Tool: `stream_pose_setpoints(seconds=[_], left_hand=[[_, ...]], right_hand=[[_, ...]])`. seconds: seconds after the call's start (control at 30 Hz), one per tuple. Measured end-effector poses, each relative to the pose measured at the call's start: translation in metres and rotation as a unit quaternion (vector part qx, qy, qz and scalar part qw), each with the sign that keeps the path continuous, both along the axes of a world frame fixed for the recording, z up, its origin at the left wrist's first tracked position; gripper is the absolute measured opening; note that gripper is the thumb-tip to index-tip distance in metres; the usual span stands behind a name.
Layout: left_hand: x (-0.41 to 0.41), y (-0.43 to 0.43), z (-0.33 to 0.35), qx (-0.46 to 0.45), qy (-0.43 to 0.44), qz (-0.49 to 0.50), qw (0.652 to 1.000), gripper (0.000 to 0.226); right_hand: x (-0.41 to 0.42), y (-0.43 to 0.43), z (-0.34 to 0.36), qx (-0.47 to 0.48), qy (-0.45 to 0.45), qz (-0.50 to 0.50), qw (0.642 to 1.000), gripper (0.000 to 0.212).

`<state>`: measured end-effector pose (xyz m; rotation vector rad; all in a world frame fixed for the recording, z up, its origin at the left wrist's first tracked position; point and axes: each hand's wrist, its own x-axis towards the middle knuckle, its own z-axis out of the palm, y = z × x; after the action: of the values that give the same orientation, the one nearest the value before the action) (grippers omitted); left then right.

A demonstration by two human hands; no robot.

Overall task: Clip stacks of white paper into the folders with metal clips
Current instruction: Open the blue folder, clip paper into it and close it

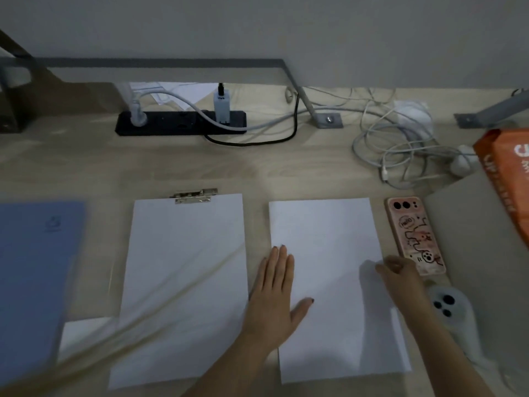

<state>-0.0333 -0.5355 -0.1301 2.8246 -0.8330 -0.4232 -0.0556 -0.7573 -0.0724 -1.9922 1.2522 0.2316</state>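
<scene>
A loose stack of white paper (323, 224) lies on the desk right of centre. My left hand (276, 293) rests flat, fingers spread, on its left edge. My right hand (396, 272) pinches the stack's right edge, lifting the top sheets slightly. To the left, another white stack (183, 282) lies with a metal clip (194, 195) clamped on its top edge. A blue folder (31, 270) lies at the far left, blurred, with a white sheet showing under its lower corner.
A phone in a pink cartoon case (415, 233) lies just right of the stack, a white phone (449, 308) below it. A black power strip (180, 123), tangled white cables (400, 147) and an orange package (506, 179) sit at the back and right.
</scene>
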Motion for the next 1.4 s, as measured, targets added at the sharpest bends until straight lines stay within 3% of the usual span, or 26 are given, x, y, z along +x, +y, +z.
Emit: stream_pose_setpoints(seconds=[0.2, 0.37, 0.43, 0.5, 0.53, 0.6, 0.7, 0.77, 0.93, 1.1, 1.27, 1.33, 1.4], left_hand=[[0.001, 0.0, 0.003, -0.013, 0.008, 0.0, 1.0, 0.078], [0.001, -0.001, 0.002, -0.024, 0.029, 0.002, 0.999, 0.077], [0.001, 0.0, 0.004, -0.029, 0.052, 0.001, 0.998, 0.078], [0.002, -0.001, 0.01, -0.099, 0.076, 0.039, 0.991, 0.083], [0.004, -0.004, 0.015, -0.155, 0.105, 0.101, 0.977, 0.087], [0.009, -0.009, 0.037, -0.276, 0.207, 0.247, 0.905, 0.084], [0.019, -0.009, 0.069, -0.442, 0.293, 0.362, 0.766, 0.031], [0.024, 0.002, 0.081, -0.47, 0.322, 0.365, 0.737, 0.021], [0.035, 0.056, 0.109, -0.509, 0.307, 0.352, 0.723, 0.019], [0.048, 0.158, 0.114, -0.504, 0.279, 0.383, 0.722, 0.016], [0.049, 0.267, 0.113, -0.486, 0.187, 0.457, 0.721, 0.032], [0.047, 0.305, 0.109, -0.458, 0.187, 0.489, 0.718, 0.046], [0.046, 0.341, 0.105, -0.437, 0.177, 0.502, 0.724, 0.034]], right_hand=[[0.004, -0.005, 0.009, 0.085, -0.009, -0.006, 0.996, 0.036], [-0.001, -0.006, 0.012, 0.146, -0.055, 0.044, 0.987, 0.012], [-0.007, -0.005, 0.015, 0.164, -0.097, 0.062, 0.98, 0.012], [-0.01, -0.003, 0.021, 0.173, -0.138, 0.051, 0.974, 0.019], [-0.012, -0.002, 0.024, 0.18, -0.152, 0.042, 0.971, 0.022], [-0.014, -0.001, 0.034, 0.224, -0.189, 0.017, 0.956, 0.027], [-0.011, 0.004, 0.052, 0.313, -0.244, -0.033, 0.917, 0.032], [-0.006, 0.015, 0.065, 0.317, -0.262, -0.037, 0.911, 0.032], [0.014, 0.068, 0.089, 0.302, -0.267, -0.004, 0.915, 0.023], [0.028, 0.156, 0.089, 0.382, -0.205, 0.069, 0.899, 0.029], [0.035, 0.262, 0.07, 0.433, -0.158, 0.105, 0.881, 0.027], [0.037, 0.305, 0.06, 0.436, -0.154, 0.11, 0.88, 0.027], [0.04, 0.341, 0.049, 0.434, -0.149, 0.105, 0.882, 0.028]])
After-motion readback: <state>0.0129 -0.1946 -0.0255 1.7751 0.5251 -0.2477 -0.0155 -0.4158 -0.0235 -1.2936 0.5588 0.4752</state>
